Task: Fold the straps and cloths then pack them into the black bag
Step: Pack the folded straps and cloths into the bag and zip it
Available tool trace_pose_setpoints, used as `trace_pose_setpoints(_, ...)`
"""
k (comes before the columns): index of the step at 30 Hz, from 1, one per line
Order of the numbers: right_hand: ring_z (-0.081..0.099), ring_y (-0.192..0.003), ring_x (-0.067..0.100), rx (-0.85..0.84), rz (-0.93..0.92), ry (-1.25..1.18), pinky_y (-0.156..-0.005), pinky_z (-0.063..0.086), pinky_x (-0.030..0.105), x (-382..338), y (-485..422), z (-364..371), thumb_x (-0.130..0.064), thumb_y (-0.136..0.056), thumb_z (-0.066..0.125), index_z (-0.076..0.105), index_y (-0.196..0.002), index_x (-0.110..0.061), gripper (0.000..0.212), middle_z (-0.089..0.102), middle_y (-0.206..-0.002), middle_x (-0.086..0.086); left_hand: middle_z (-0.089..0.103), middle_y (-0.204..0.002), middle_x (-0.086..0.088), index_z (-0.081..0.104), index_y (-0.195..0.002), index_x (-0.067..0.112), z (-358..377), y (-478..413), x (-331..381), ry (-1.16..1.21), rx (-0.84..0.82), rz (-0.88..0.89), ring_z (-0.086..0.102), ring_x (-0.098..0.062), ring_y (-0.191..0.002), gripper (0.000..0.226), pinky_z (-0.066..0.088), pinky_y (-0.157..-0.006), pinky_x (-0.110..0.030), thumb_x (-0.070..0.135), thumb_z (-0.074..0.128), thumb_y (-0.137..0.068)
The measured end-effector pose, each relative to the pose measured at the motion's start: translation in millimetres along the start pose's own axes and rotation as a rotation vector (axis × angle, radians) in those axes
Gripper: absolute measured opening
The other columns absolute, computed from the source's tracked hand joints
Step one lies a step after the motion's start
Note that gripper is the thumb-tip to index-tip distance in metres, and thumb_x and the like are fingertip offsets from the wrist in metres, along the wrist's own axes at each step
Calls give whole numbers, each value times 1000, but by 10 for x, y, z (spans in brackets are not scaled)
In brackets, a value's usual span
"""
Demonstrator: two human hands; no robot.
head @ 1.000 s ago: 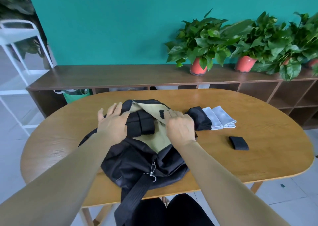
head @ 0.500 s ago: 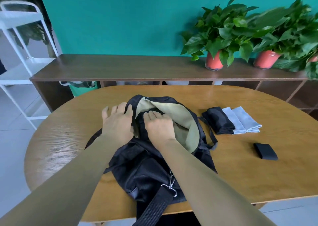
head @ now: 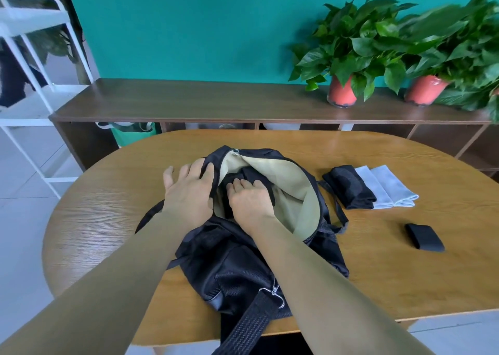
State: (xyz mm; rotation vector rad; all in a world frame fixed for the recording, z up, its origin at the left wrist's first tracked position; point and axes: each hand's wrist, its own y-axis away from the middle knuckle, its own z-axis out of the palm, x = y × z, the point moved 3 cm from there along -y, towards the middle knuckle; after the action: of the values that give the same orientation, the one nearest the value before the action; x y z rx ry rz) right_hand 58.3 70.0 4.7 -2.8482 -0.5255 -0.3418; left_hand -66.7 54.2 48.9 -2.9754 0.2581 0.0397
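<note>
The black bag [head: 237, 268] lies in the middle of the table, its zip open and the beige lining [head: 291, 190] showing. My left hand [head: 187, 195] rests flat on the bag's left rim, fingers straight. My right hand [head: 249, 202] is inside the opening and presses on folded black straps [head: 252, 175], which it partly hides. To the right of the bag lie a folded black cloth [head: 349, 187], two folded light grey cloths [head: 386, 186] and, nearer me, a small folded black strap [head: 425, 237].
The bag's shoulder strap with a metal clip [head: 272, 294] hangs over the oval wooden table's [head: 108, 219] near edge. A low wooden shelf [head: 189, 100] with potted plants [head: 341, 92] stands behind. A white rack [head: 40, 90] is at the left.
My right hand moved left from the bag's right rim into the opening, onto the black straps. My left hand stayed on the left rim. The view shifted left.
</note>
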Motion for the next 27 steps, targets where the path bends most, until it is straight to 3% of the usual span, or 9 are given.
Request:
trace_pose_setpoints(6, 30, -140, 27, 48, 6, -54, -107, 32, 39, 132, 171, -187, -13, -93, 45, 23, -146, -1, 58, 33, -150, 16, 0, -160, -3, 20, -148, 24, -162, 65, 72, 26, 17, 38, 2, -21, -147, 57, 0, -114, -53, 33, 44, -97)
trace_pose_setpoints(8, 35, -137, 26, 90, 22, -59, -105, 36, 38, 199, 282, -270, -13, -89, 52, 28, -144, -2, 61, 37, -147, 16, -1, -161, -3, 20, -148, 24, -219, 106, 128, 21, 18, 44, 1, -21, -147, 56, -1, -115, -53, 32, 42, -98)
trace_pose_setpoints(12, 64, -93, 20, 235, 81, -72, -69, 50, 28, 412, 528, -391, -10, -62, 69, 64, -109, -8, 47, 68, -102, 5, -2, -161, -3, 22, -148, 24, -304, 202, 321, 18, 20, 70, 0, -21, -147, 54, 0, -115, -53, 29, 41, -98)
trace_pose_setpoints(14, 63, -80, 21, 315, 89, -96, -59, 47, 29, 559, 684, -459, -3, -57, 62, 66, -95, -7, 38, 65, -85, 4, -4, -161, -2, 21, -148, 23, -327, 244, 462, 15, 9, 89, -1, -20, -147, 55, 0, -115, -53, 28, 41, -98)
trace_pose_setpoints(16, 61, -76, 23, 348, 100, -87, -59, 45, 29, 729, 878, -492, 0, -57, 59, 65, -89, -6, 33, 63, -80, 5, -6, -160, -2, 21, -149, 22, -346, 276, 615, 19, 5, 109, -1, -20, -147, 56, -1, -115, -54, 28, 42, -98)
trace_pose_setpoints(22, 66, -100, 24, 273, 214, -82, -73, 54, 34, 1317, 1484, -393, 1, -56, 71, 67, -101, -4, 46, 70, -105, 10, 0, -160, -2, 23, -147, 24, -403, 319, 1147, 18, -1, 173, 1, -19, -146, 52, 2, -114, -54, 31, 39, -99)
trace_pose_setpoints(25, 67, -97, 24, 178, 287, -44, -71, 55, 34, 1613, 1803, -267, 1, -54, 75, 68, -98, -5, 45, 71, -102, 11, -3, -160, 0, 21, -147, 25, -409, 324, 1425, 35, -26, 204, -1, -18, -146, 51, 4, -113, -54, 29, 38, -99)
trace_pose_setpoints(27, 68, -85, 25, 125, 362, -1, -65, 52, 31, 1835, 2033, -156, 2, -49, 75, 69, -90, -6, 42, 71, -91, 9, -2, -160, -1, 21, -148, 24, -411, 320, 1600, 26, -29, 228, -1, -19, -146, 52, 5, -113, -53, 27, 37, -99)
